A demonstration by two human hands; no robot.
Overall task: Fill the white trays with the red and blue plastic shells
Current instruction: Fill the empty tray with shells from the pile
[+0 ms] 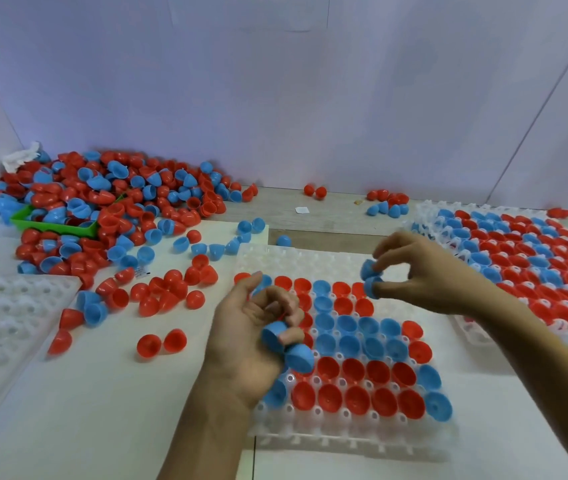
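While both hands work above the middle tray (344, 441):
Left hand (251, 344): fingers curled round blue shells (287, 344).
Right hand (424, 271): fingertips pinching two blue shells (370, 277).
Handling: likely light, stiff, slick; pinch at the rim.
Supply: loose pile (102, 206), far left.

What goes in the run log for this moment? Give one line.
left hand: grips blue shells | right hand: pinches blue shells over middle tray | tray: partly filled
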